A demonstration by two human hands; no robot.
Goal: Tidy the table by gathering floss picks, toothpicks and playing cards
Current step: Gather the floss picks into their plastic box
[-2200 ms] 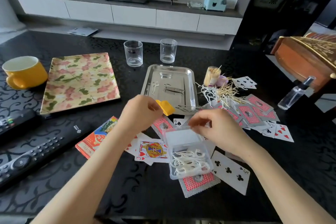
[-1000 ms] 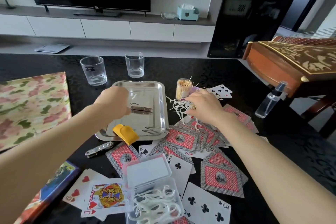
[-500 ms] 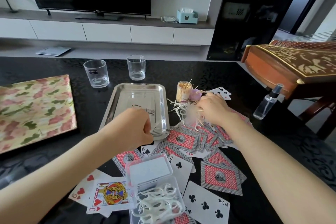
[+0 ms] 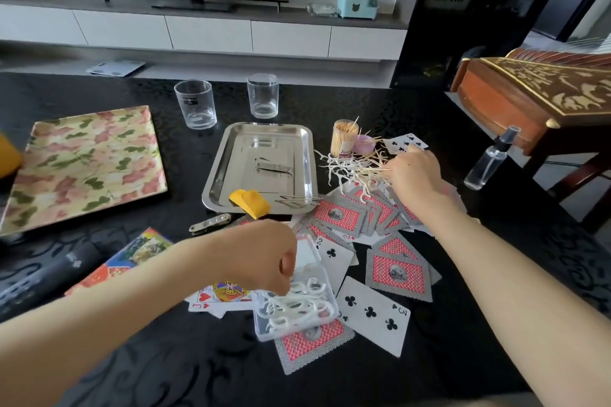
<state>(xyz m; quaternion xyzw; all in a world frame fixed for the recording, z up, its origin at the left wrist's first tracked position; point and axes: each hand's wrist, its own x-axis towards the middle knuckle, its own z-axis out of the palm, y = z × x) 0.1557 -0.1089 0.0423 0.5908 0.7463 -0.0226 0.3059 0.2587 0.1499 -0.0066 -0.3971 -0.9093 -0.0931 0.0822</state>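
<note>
A clear plastic box (image 4: 325, 315) half full of white floss picks sits on playing cards (image 4: 396, 271) scattered face up and face down. My left hand (image 4: 264, 254) is curled over the box, fingertips pinched on floss picks at its top. Farther right, my right hand (image 4: 413, 175) is closed around a bunch of toothpicks (image 4: 373, 171) that stick out to the left. It rests over a loose pile of floss picks (image 4: 334, 172) and toothpicks. A toothpick jar (image 4: 344, 139) stands upright behind the pile, beside its purple lid (image 4: 363, 144).
A steel tray (image 4: 215, 182) holds a clipper, tweezers (image 4: 297, 200) and a yellow piece (image 4: 251, 201). A metal tool (image 4: 210, 223) lies in front of it. Two glasses (image 4: 195, 104), a floral tray (image 4: 82, 162), a card box (image 4: 132, 254), a remote (image 4: 49, 274) and a spray bottle (image 4: 489, 162) surround the mess.
My left hand came back from the steel tray's front edge to the floss pick box. My right hand shifted slightly right over the pile and closed on toothpicks.
</note>
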